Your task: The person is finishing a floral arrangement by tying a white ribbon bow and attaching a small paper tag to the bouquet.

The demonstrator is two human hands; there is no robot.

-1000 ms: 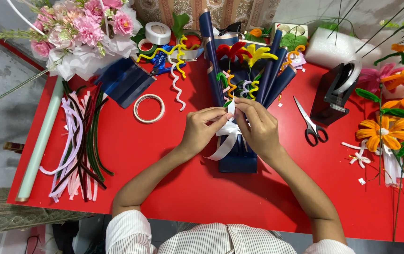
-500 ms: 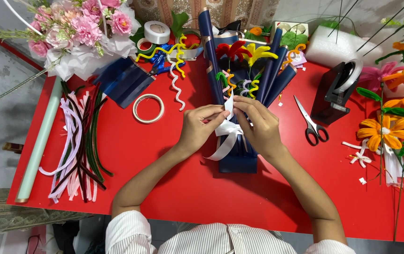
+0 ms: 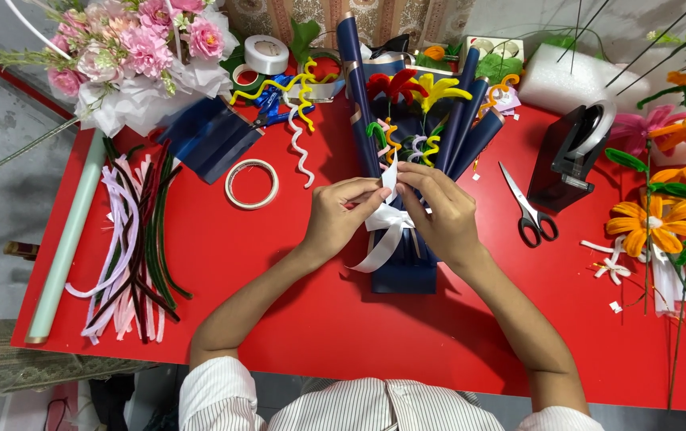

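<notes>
- Ribbon work at mid-table: we see the left hand [image 3: 341, 215] and right hand [image 3: 443, 215] both pinching a white ribbon [image 3: 384, 226], fingers closed on it, at the waist of a navy-wrapped bouquet [image 3: 411, 160].
- The bouquet lies flat at the middle of the red table [image 3: 279, 319], its bright pipe-cleaner blooms pointing to the far edge.
- Scissors [image 3: 528, 207] and a black tape dispenser [image 3: 574, 156] sit just right of it.
- A tape ring [image 3: 252, 183] lies to its left; loose pipe cleaners [image 3: 131, 239] spread near the left edge.
</notes>
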